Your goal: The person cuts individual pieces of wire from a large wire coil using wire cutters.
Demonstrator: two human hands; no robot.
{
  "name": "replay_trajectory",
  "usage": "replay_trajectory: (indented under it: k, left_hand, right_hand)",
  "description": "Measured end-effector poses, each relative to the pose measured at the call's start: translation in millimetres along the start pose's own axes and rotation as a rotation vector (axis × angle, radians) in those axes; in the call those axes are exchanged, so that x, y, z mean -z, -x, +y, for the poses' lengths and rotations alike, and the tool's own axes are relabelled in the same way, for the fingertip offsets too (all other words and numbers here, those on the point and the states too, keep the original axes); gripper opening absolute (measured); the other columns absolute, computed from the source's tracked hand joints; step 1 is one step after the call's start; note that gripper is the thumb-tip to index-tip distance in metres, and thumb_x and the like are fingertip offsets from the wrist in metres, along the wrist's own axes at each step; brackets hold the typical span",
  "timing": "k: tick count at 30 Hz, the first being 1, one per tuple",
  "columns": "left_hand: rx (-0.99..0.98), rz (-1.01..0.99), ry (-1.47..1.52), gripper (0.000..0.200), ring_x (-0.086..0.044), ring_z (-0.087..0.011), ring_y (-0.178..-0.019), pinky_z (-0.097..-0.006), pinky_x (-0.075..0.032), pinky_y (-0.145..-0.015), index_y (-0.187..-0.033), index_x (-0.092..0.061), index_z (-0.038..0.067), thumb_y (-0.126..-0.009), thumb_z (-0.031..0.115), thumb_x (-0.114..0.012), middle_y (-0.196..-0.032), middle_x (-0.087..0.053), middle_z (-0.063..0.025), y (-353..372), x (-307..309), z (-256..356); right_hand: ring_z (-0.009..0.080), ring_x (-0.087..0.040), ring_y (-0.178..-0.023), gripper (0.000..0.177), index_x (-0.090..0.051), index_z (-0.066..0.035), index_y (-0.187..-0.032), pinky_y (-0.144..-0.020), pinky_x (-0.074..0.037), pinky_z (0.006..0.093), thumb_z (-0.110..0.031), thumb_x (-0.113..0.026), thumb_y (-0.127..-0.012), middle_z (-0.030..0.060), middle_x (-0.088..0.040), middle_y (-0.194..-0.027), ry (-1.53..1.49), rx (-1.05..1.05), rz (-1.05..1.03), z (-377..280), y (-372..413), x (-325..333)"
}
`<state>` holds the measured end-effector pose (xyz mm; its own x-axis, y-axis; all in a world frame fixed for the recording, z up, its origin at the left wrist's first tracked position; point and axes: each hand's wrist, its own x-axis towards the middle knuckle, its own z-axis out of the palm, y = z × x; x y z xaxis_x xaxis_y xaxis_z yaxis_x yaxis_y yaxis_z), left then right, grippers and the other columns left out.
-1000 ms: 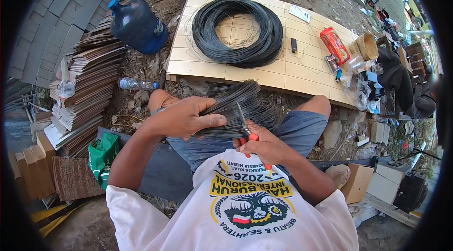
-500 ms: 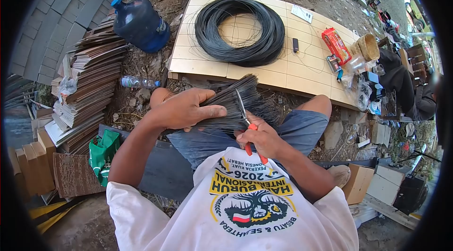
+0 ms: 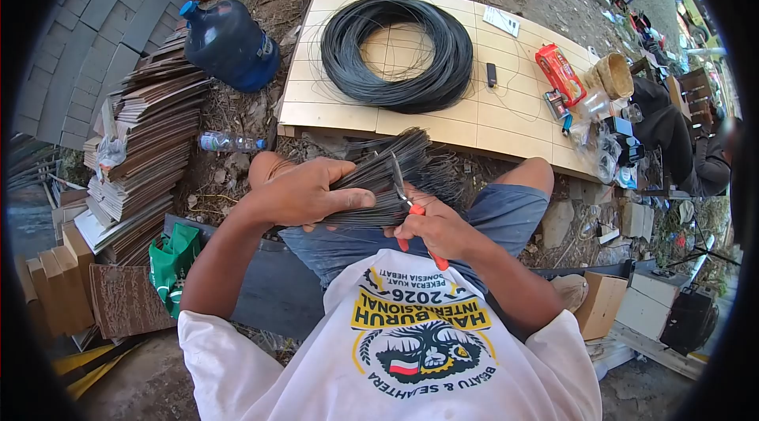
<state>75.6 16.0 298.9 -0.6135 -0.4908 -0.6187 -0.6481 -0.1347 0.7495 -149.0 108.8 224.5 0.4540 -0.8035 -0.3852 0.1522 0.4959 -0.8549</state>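
My left hand [image 3: 312,193] is closed round a thick bundle of cut dark wires [image 3: 371,176] above my lap, thumb lying along the top. The wires fan out to the right. In my right hand [image 3: 439,226] are red-handled snips [image 3: 398,176], their blades pointing up and away over the bundle. The fingers wrap the handles, and some of the wire ends lie beneath and behind this hand. Beyond both hands, a large coil of dark wire [image 3: 344,65] rests on the low tan tabletop [image 3: 324,113].
A red packet [image 3: 560,73], a small black object [image 3: 492,75] and a woven basket [image 3: 613,77] are on the tabletop. To the left stand a blue water jug [image 3: 233,49], stacked thin boards [image 3: 150,132] and a green bag [image 3: 174,263]. Another person [image 3: 672,136] sits at far right.
The snips and my right hand have shifted slightly left over the bundle, with the handles a little differently angled. My left hand keeps its hold. The whole view has moved slightly.
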Motion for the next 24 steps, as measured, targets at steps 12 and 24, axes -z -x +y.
replay_trajectory:
  k: [12, 24]
  left_hand:
    - [-0.046, 0.025, 0.046, 0.046, -0.053, -0.0066, -0.046, -0.0222, -0.042, -0.039, -0.096, -0.062, 0.003, -0.101, 0.048, -0.056, -0.061, -0.057, -0.0002, -6, 2, -8]
    - [-0.029, -0.025, 0.088, 0.039, -0.051, -0.0062, -0.046, -0.0226, -0.042, -0.040, -0.118, -0.064, 0.003, -0.101, 0.038, -0.061, -0.063, -0.056, 0.0015, 2, -9, 1]
  right_hand:
    - [0.0080, -0.050, -0.068, 0.074, -0.029, 0.005, -0.153, -0.062, -0.047, 0.0256, -0.007, -0.060, -0.087, 0.0048, -0.057, -0.086, 0.085, -0.054, 0.007, 13, 17, 0]
    - [0.0145, -0.062, -0.096, 0.039, -0.058, 0.006, -0.122, -0.078, -0.050, 0.0290, -0.006, -0.062, -0.085, 0.0134, -0.062, -0.106, 0.079, 0.015, -0.042, 17, 3, 17]
